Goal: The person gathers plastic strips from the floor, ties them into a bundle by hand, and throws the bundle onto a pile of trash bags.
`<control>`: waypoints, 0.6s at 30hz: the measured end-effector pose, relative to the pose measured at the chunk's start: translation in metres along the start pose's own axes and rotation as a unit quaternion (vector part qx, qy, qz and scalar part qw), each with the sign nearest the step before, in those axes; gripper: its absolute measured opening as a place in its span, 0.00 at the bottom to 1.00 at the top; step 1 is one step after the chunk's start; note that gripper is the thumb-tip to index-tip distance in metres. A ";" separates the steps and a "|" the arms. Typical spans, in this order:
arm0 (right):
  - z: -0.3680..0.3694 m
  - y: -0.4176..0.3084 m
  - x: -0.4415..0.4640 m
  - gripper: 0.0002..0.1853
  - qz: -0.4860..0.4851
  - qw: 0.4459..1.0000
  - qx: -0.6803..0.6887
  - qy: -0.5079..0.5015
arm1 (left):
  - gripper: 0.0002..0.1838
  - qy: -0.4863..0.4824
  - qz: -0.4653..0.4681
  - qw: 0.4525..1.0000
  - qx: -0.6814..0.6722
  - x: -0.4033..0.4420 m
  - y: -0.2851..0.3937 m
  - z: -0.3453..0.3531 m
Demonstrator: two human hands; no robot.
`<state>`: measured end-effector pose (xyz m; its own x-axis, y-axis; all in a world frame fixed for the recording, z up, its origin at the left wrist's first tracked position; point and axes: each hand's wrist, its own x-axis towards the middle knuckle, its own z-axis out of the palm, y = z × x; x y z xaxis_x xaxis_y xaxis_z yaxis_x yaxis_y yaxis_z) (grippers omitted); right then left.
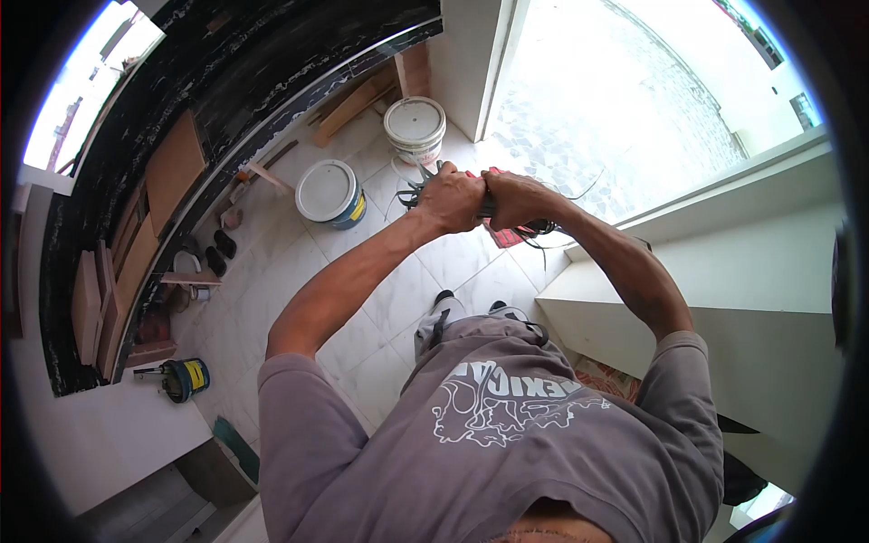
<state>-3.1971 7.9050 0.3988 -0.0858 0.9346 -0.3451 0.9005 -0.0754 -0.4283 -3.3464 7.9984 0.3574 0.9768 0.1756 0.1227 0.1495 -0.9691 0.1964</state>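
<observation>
Both my hands meet in front of me at arm's length, above the tiled floor. My left hand (454,196) has its fingers wrapped round a bundle of dark, thin strips (412,195) whose loose ends stick out on its left side. My right hand (518,198) is closed beside it, knuckles almost touching, with more dark strands (540,228) hanging below it. Small red bits show at the fingers of both hands. Just beneath my right hand lies a red patterned item (505,237), partly hidden. What sits inside the fists is hidden.
Two lidded buckets, one white (415,127) and one blue (329,195), stand on the marble floor (376,308) beyond my left arm. A dark counter (262,54) curves along the left, with boards (176,172) under it. A doorway opens at upper right.
</observation>
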 end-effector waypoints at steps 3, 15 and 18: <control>-0.004 0.012 0.007 0.28 -0.031 1.000 0.003 0.003 | 0.10 0.018 0.016 1.000 -0.001 0.006 -0.006 0.003; -0.076 0.032 0.012 0.45 -0.067 0.991 0.001 -0.115 | 0.04 0.083 0.066 0.994 0.029 0.046 -0.003 -0.029; -0.095 0.068 0.011 0.55 -0.020 0.997 0.064 -0.027 | 0.05 0.084 0.061 0.994 0.046 0.052 -0.004 -0.040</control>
<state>-3.0963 7.9434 0.4451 -0.1468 0.9178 -0.3689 0.8348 -0.0850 -0.5439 -3.3020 8.0188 0.4017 0.9500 0.0754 0.3032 0.0528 -0.9952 0.0820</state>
